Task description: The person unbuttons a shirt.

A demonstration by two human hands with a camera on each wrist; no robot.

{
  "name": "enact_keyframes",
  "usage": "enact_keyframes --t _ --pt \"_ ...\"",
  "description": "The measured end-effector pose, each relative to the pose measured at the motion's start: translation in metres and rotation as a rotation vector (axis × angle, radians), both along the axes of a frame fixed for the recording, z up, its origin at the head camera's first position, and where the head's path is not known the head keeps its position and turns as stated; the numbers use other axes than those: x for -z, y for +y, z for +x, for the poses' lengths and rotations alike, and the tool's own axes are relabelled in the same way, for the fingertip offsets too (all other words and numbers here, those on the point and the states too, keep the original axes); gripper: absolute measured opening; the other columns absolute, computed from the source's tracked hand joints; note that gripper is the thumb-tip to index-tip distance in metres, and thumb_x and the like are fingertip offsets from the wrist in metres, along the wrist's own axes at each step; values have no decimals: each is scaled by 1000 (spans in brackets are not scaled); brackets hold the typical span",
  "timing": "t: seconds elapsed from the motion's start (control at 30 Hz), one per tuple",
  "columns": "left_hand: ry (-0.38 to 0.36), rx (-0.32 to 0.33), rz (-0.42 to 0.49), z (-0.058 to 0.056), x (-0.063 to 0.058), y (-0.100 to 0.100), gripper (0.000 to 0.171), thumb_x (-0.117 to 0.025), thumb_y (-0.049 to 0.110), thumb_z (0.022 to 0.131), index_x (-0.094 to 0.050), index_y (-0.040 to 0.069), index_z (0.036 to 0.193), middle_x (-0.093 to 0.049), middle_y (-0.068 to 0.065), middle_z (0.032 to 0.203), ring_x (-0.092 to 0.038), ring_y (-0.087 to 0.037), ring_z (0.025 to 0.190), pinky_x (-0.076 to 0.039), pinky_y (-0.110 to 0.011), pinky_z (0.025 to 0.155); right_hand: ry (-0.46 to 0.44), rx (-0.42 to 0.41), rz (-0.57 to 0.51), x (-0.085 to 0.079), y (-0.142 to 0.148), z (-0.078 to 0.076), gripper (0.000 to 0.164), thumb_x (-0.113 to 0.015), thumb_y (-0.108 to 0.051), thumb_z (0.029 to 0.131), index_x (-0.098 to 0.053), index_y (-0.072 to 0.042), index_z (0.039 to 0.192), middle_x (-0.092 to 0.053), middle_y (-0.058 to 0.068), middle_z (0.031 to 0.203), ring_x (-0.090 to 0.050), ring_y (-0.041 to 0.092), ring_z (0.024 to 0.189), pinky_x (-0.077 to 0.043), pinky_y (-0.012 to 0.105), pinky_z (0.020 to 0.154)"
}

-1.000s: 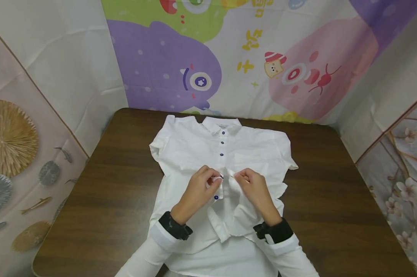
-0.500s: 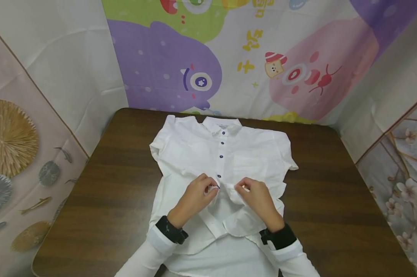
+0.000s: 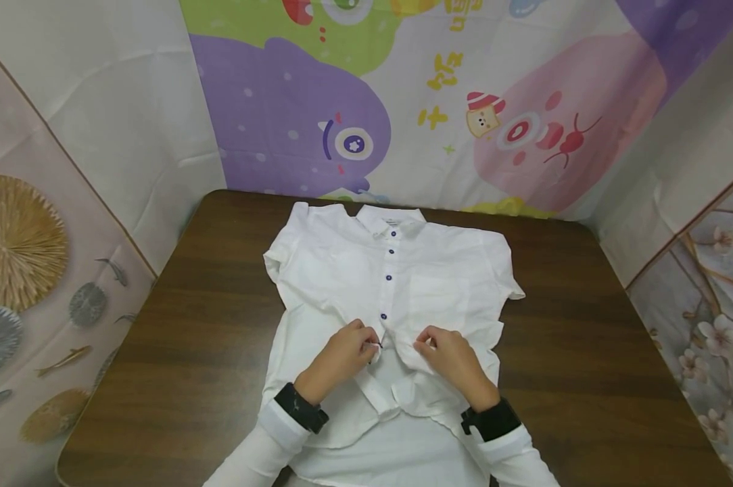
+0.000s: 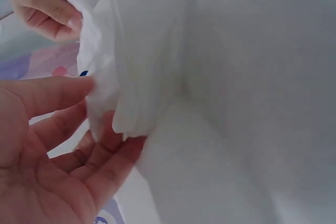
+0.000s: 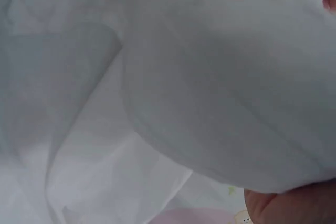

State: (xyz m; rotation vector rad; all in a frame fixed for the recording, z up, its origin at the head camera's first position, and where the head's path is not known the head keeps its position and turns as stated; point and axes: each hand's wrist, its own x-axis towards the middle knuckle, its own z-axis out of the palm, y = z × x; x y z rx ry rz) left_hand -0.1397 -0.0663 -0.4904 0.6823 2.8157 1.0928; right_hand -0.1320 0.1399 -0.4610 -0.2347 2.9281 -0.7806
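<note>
A white short-sleeved shirt (image 3: 336, 270) lies front up on the table, collar at the far end. Several dark blue buttons run down its front, the lowest fully visible button (image 3: 383, 316) just above the hands. My left hand (image 3: 341, 355) pinches one front edge beside a dark button mostly hidden by the fingertips. Across a small gap, my right hand (image 3: 454, 358) pinches the other front edge between thumb and forefinger. Below them the front panels hang apart. In the left wrist view, white cloth (image 4: 131, 51) lies between the fingers. Raised cloth (image 5: 226, 87) hides most of the right wrist view.
The shirt rests on a dark brown wooden table (image 3: 220, 284) with rounded corners. A cartoon-printed cloth (image 3: 427, 155) hangs behind it. Patterned panels stand at the left (image 3: 44, 149) and right (image 3: 707, 270).
Both hands have moved down the shirt front toward the hem, keeping their pinch on the cloth. A button near the fingers one second ago now shows uncovered above them.
</note>
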Motion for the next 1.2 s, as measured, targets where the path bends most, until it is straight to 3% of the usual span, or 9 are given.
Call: enact_keyframes --t 0.2,0.23,0.53,0.83,1.0,1.2 --pt "-4 61 -81 3 6 0 10 -59 9 88 -68 6 85 -52 -3 81 -50 -13 68 -44 -25 63 -86 -1 32 14 2 -1 10 -63 -21 87 -64 -11 85 -55 -1 68 -47 12 59 -37 26 54" --pt "-31 59 -109 6 -2 1 8 -61 3 84 -69 3 85 -53 -6 81 -52 -16 70 -46 -27 65 -98 -1 36 16 2 -1 11 -63 -22 87 -64 -12 86 -57 0 70 -49 13 60 -38 27 55" --pt "4 110 -207 13 -4 1 17 -60 -5 80 -72 1 91 -56 -8 85 -55 -18 74 -48 -27 67 -186 -21 16 19 2 0 15 -59 -25 90 -60 -10 93 -66 9 89 -60 20 77 -47 36 67" --pt "14 140 -276 16 -4 2 17 -58 -4 83 -72 3 90 -53 -5 86 -52 -14 71 -45 -22 62 -97 -34 75 5 -8 -7 35 -67 -36 83 -60 -6 98 -61 5 82 -55 20 77 -38 39 75" --pt "13 150 -295 17 -5 3 17 -60 -5 80 -72 3 89 -54 -6 86 -52 -14 70 -44 -21 60 -43 -50 113 3 -24 -14 41 -70 -38 80 -61 -4 101 -57 8 89 -52 27 86 -38 41 77" --pt "87 171 -310 20 -5 2 19 -61 -7 77 -72 2 89 -55 -7 86 -54 -18 72 -45 -23 61 -5 -99 174 8 -43 -23 45 -70 -41 79 -60 -5 104 -56 10 93 -50 29 90 -37 41 77"
